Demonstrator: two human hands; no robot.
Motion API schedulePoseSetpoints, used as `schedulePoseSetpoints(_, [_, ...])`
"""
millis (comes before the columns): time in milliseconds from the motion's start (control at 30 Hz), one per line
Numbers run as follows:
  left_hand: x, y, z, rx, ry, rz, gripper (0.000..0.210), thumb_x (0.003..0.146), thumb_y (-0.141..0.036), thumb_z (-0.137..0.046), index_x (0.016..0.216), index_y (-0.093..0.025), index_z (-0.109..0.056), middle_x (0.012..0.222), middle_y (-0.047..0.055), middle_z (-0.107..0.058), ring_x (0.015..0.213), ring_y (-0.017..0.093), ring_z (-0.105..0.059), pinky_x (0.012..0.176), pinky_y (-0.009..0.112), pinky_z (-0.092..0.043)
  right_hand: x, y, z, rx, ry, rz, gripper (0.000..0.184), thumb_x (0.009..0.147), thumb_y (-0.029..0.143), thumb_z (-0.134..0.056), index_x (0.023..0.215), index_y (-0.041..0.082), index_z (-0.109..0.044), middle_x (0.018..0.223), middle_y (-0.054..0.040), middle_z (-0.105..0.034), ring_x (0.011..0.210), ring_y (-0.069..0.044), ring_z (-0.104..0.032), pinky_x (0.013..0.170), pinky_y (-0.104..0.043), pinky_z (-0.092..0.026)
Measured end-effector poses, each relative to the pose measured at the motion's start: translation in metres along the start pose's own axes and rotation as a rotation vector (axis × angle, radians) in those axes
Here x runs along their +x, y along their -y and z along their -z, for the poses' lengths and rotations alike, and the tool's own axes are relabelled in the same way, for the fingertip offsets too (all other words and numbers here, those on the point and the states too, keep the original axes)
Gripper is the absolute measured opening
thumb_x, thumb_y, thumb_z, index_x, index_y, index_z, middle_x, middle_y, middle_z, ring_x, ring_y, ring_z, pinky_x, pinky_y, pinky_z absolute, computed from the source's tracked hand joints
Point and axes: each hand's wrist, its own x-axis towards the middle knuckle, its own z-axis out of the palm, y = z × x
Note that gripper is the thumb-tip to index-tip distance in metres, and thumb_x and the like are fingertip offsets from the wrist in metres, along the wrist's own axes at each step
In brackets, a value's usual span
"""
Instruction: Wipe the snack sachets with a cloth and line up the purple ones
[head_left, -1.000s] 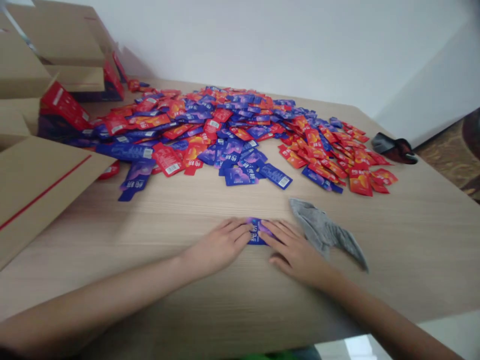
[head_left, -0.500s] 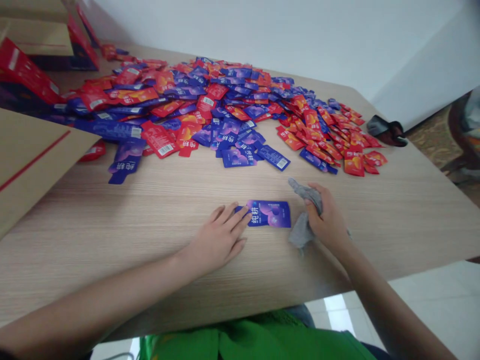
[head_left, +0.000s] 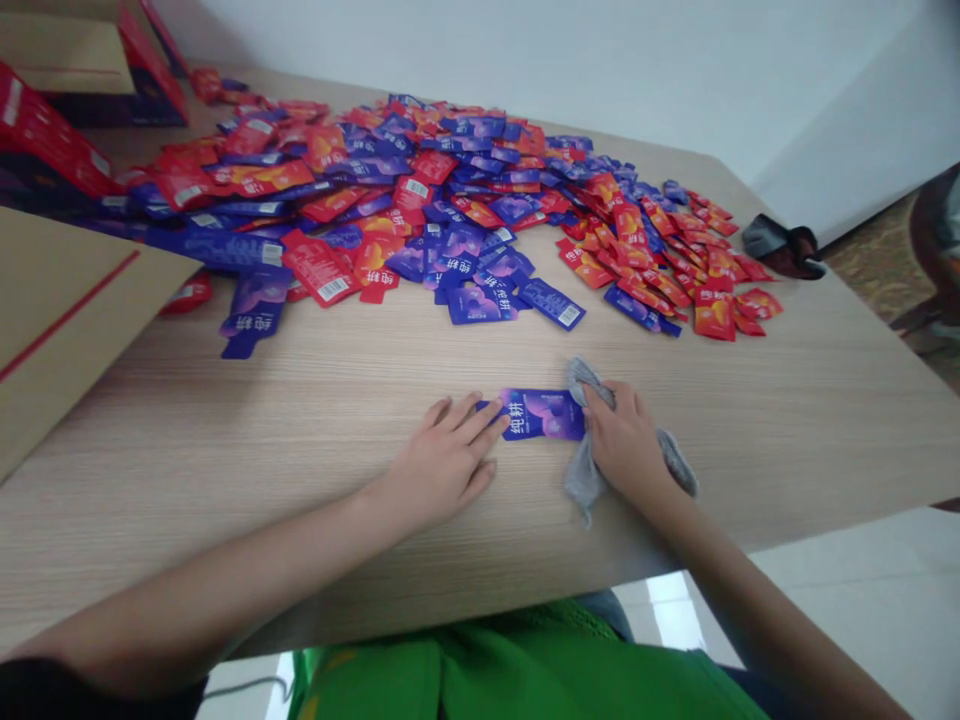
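Note:
A purple sachet [head_left: 544, 414] with white print lies flat on the wooden table [head_left: 330, 420]. On its narrow left end rest the outstretched fingertips of my left hand [head_left: 450, 455], palm down and open. My right hand [head_left: 626, 435] is closed on a crumpled grey cloth [head_left: 585, 480], which meets the sachet's right end. Part of the cloth trails out beyond the wrist on the right. How the right fingers wrap the cloth is partly hidden.
A wide heap of red and purple sachets [head_left: 450, 190] spreads along the back. Cardboard boxes [head_left: 67, 310] stand at the left. A dark, shiny object [head_left: 780, 247] sits near the right back edge, beside a white wall [head_left: 525, 60]. The table's front edge runs close to my body.
My right hand has moved left and down with the grey cloth, from beside the sachet onto its right end. My left hand stays on the other end. The view has shifted slightly.

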Motion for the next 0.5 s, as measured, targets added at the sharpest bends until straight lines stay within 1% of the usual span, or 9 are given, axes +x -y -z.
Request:
schedulePoseSetpoints(67, [0.0, -0.001, 0.001, -0.001, 0.003, -0.002, 0.053, 0.096, -0.037, -0.045, 0.146, -0.02, -0.043, 0.153, 0.009, -0.04, 0.14, 0.032, -0.035, 0.109, 0.053, -0.033, 0.004, 0.013, 0.007, 0.099, -0.046, 0.009, 0.036, 0.096, 0.02, -0.039, 0.126, 0.017, -0.058, 0.114, -0.0154, -0.055, 0.105, -0.029, -0.052, 0.09, -0.043, -0.045])
schedulePoseSetpoints(133, [0.001, -0.001, 0.001, 0.0, 0.0, -0.001, 0.053, 0.095, -0.039, -0.046, 0.144, -0.02, -0.045, 0.152, 0.01, -0.042, 0.14, 0.033, -0.035, 0.11, 0.054, -0.033, 0.01, 0.04, 0.011, 0.192, -0.047, 0.089, 0.032, 0.097, 0.02, -0.04, 0.123, 0.02, -0.059, 0.116, -0.0129, -0.056, 0.106, -0.027, -0.053, 0.09, -0.041, -0.044])
schedulePoseSetpoints(200, [0.001, -0.002, 0.0, 0.0, -0.002, 0.004, 0.051, 0.094, -0.04, -0.048, 0.14, -0.018, -0.05, 0.146, 0.012, -0.048, 0.139, 0.034, -0.035, 0.11, 0.055, -0.032, 0.016, 0.067, 0.009, 0.214, 0.028, 0.213, 0.027, 0.097, 0.021, -0.042, 0.115, 0.022, -0.062, 0.114, -0.0099, -0.06, 0.101, -0.025, -0.053, 0.086, -0.039, -0.043])
schedulePoseSetpoints(267, [0.002, -0.002, 0.0, -0.002, -0.002, 0.01, 0.049, 0.094, -0.04, -0.049, 0.137, -0.017, -0.054, 0.141, 0.013, -0.052, 0.139, 0.034, -0.036, 0.111, 0.054, -0.031, 0.018, 0.079, 0.003, 0.185, 0.103, 0.284, 0.023, 0.097, 0.021, -0.043, 0.108, 0.023, -0.064, 0.109, -0.008, -0.064, 0.095, -0.025, -0.054, 0.081, -0.039, -0.042])
schedulePoseSetpoints(333, [0.002, -0.002, -0.001, -0.004, -0.006, 0.015, 0.048, 0.094, -0.037, -0.048, 0.138, -0.018, -0.052, 0.145, 0.012, -0.049, 0.14, 0.032, -0.035, 0.111, 0.053, -0.031, 0.016, 0.07, -0.002, 0.164, 0.127, 0.27, 0.022, 0.096, 0.021, -0.044, 0.104, 0.023, -0.065, 0.107, -0.0076, -0.065, 0.094, -0.025, -0.054, 0.081, -0.04, -0.041])
schedulePoseSetpoints(400, [0.002, -0.002, -0.001, -0.004, -0.006, 0.016, 0.05, 0.095, -0.035, -0.047, 0.143, -0.02, -0.047, 0.151, 0.009, -0.043, 0.14, 0.031, -0.034, 0.111, 0.053, -0.032, 0.012, 0.042, -0.003, 0.176, 0.113, 0.2, 0.021, 0.095, 0.02, -0.046, 0.101, 0.022, -0.066, 0.106, -0.0081, -0.065, 0.096, -0.026, -0.054, 0.083, -0.039, -0.041])
schedulePoseSetpoints(500, [0.002, -0.001, -0.001, 0.005, 0.007, 0.014, 0.052, 0.094, -0.034, -0.046, 0.145, -0.022, -0.044, 0.154, 0.007, -0.039, 0.141, 0.03, -0.034, 0.11, 0.052, -0.033, 0.01, -0.004, 0.003, 0.2, 0.066, 0.038, 0.017, 0.088, 0.015, -0.051, 0.094, 0.02, -0.065, 0.099, -0.009, -0.065, 0.094, -0.026, -0.057, 0.082, -0.039, -0.043])
